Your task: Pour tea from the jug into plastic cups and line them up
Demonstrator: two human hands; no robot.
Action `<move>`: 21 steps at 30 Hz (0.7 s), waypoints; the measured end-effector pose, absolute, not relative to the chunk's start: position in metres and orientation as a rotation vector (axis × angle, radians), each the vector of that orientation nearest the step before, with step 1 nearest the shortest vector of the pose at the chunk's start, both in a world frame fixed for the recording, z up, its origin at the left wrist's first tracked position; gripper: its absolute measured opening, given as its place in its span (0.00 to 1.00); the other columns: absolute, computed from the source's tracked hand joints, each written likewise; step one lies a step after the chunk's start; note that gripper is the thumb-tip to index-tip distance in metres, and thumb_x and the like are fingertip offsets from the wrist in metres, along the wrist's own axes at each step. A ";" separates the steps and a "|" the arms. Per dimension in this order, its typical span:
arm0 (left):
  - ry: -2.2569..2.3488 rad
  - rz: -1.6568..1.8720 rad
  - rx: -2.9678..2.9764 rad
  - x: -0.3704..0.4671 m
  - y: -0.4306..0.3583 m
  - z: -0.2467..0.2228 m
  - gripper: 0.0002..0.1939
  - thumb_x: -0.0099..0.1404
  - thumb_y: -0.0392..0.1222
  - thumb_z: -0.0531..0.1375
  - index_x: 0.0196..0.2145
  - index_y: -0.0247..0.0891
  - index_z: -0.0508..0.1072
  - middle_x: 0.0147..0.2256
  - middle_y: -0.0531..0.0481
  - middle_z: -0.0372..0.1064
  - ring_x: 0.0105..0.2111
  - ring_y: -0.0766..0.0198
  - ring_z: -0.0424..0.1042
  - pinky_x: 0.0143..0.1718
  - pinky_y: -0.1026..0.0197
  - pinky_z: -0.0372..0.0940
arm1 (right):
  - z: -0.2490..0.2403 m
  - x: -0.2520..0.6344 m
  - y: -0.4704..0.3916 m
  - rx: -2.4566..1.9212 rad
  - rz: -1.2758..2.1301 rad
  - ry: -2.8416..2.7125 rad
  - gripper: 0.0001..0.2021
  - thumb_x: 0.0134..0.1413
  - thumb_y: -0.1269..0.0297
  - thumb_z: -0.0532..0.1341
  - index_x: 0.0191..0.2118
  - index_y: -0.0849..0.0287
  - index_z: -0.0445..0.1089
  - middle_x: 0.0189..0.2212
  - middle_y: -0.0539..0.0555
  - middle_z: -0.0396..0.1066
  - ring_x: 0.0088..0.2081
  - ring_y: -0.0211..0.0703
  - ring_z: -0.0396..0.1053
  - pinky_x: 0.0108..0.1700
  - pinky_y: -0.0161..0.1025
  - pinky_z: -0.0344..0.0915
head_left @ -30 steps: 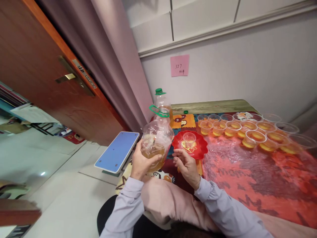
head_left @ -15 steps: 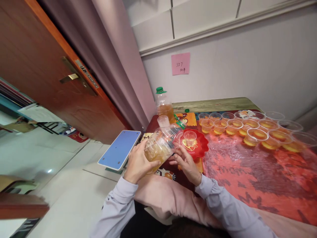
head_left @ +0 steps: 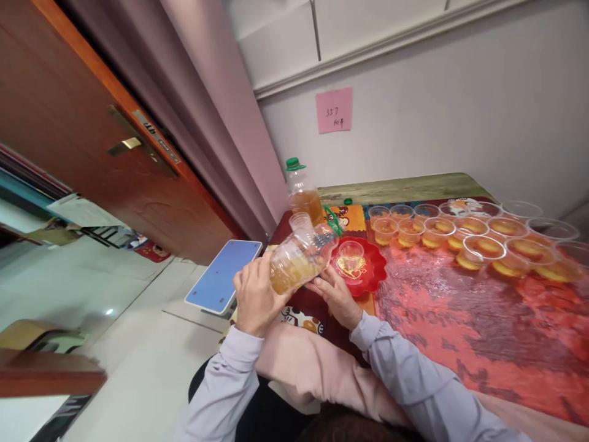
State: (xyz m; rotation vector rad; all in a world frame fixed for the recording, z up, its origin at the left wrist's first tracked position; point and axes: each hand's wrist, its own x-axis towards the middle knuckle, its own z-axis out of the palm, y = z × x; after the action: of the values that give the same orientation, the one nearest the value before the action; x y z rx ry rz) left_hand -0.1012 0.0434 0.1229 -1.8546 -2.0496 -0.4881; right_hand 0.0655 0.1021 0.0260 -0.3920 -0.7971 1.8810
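Note:
My left hand (head_left: 258,296) is wrapped round the lower part of a clear plastic bottle (head_left: 294,267) with yellowish liquid in it. The bottle is tilted, its open neck with a green ring pointing up and right over a red scalloped plate (head_left: 375,276). My right hand (head_left: 337,296) supports the bottle from below near its shoulder, fingers against the plastic. One clear cup (head_left: 350,256) stands on the plate. Behind the held bottle are another clear cup (head_left: 301,223) and an upright bottle (head_left: 306,205) of amber liquid with a green cap.
Several clear cups of amber liquid (head_left: 439,231) stand in rows at the right on a red patterned cloth (head_left: 460,331). A green cap (head_left: 348,201) lies near the wall. Left of my hands is a blue stool (head_left: 224,276), beyond it a wooden door (head_left: 92,123).
The held bottle and both hands have shifted slightly left, and the bottle lies a little flatter. The view has moved slightly. Both hands remain on the bottle.

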 end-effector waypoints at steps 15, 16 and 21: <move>-2.038 -0.149 -1.900 -0.107 0.045 0.147 0.41 0.59 0.57 0.70 0.65 0.42 0.65 0.54 0.36 0.76 0.53 0.40 0.73 0.51 0.46 0.61 | 0.009 0.061 0.098 -0.546 1.875 -0.766 0.41 0.60 0.42 0.70 0.73 0.45 0.57 0.53 0.58 0.77 0.44 0.48 0.82 0.46 0.47 0.80; -2.032 -0.142 -1.900 -0.107 0.045 0.148 0.41 0.59 0.57 0.70 0.65 0.41 0.65 0.54 0.36 0.76 0.54 0.40 0.73 0.51 0.45 0.60 | 0.010 0.062 0.098 -0.550 1.861 -0.771 0.43 0.59 0.42 0.71 0.74 0.45 0.55 0.51 0.57 0.78 0.43 0.48 0.82 0.46 0.47 0.81; -2.024 -0.115 -1.935 -0.107 0.046 0.153 0.41 0.59 0.55 0.70 0.65 0.41 0.64 0.55 0.37 0.76 0.54 0.40 0.73 0.52 0.44 0.61 | 0.011 0.061 0.097 -0.555 1.837 -0.753 0.49 0.58 0.43 0.71 0.78 0.47 0.48 0.48 0.56 0.78 0.42 0.48 0.82 0.46 0.48 0.81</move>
State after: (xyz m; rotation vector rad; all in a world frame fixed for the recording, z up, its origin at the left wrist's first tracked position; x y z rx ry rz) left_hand -0.1072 0.0463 0.1532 -1.9354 -2.0243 -0.1147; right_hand 0.0607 0.0965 0.0109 -0.5552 -0.7533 1.8369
